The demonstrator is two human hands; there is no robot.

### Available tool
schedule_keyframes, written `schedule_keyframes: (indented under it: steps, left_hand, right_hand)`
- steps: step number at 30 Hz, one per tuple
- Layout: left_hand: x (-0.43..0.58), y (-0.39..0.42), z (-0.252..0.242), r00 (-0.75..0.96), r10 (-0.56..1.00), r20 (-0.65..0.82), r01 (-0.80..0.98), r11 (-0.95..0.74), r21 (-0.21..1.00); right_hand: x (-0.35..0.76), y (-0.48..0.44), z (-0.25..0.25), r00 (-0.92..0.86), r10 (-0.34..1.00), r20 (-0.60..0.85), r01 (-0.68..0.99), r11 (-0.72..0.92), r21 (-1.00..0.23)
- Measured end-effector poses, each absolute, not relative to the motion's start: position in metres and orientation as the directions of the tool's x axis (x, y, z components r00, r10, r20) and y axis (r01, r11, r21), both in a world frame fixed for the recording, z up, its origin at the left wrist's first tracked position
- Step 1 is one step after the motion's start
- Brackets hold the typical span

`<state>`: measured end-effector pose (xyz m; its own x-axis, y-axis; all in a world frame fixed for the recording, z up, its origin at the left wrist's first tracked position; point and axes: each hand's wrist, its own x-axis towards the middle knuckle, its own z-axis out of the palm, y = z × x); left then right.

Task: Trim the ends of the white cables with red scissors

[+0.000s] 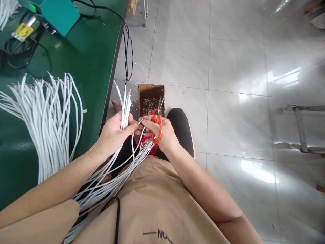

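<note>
My left hand is closed around a small bunch of white cables, whose cut ends point up and away from me. Its thumb and fingertip meet my right hand at the end of a single white cable. The right hand pinches there while red-handled scissors hang on its fingers, blades pointing away. More loose white cables run across my lap beneath both hands. Just beyond the hands is an open cardboard box with small scraps in its bottom.
On the green table at left lies a large bundle of white cables. A teal device and black cords are at the back. Small scraps dot the tiled floor. A metal frame stands at right.
</note>
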<state>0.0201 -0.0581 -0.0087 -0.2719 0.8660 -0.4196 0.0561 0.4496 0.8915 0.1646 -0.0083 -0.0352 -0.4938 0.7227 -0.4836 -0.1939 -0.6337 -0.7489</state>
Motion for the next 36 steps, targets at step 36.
schedule_keyframes:
  steps: [36]
  left_hand:
    - [0.023, -0.056, -0.009, -0.306, 0.829, -0.467, -0.15, 0.443, 0.884]
  right_hand:
    - [0.156, 0.015, -0.012, -0.442, 0.814, -0.376, -0.059, -0.445, -0.894]
